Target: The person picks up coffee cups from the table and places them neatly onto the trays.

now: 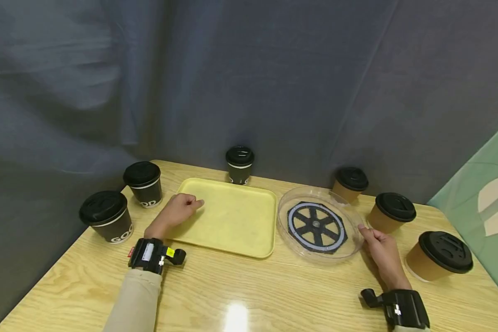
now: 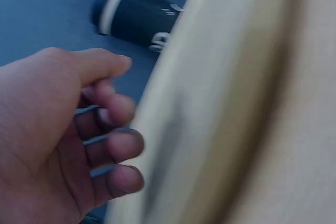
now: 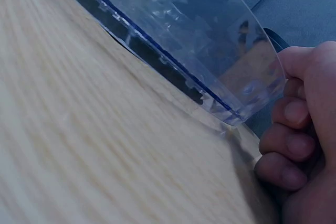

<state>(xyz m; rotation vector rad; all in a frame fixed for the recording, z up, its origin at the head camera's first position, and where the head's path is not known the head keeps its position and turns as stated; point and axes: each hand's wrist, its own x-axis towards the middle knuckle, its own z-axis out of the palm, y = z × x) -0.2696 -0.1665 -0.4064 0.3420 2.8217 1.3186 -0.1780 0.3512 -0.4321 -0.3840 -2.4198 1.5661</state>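
Observation:
A clear round lazy Susan (image 1: 344, 207) with a black spoked base and a pale ring sits right of centre. My right hand (image 1: 381, 251) pinches its rim on the right side; the right wrist view shows the thumb at the clear wall (image 3: 236, 30) with the other fingers curled. My left hand (image 1: 179, 212) is over the left edge of a yellow rectangular tray (image 1: 232, 221). In the left wrist view its fingers (image 2: 123, 145) are loosely curled with nothing between them, and the tray beside them is blurred.
Black lidded cups stand at the left (image 1: 109, 226), farther back (image 1: 149, 191) and behind the tray (image 1: 239, 173). Brown cups with black lids curve round the right: a back cup (image 1: 349, 182), a middle cup (image 1: 390, 214) and a front cup (image 1: 431, 263). A dark curtain (image 1: 249, 83) hangs behind.

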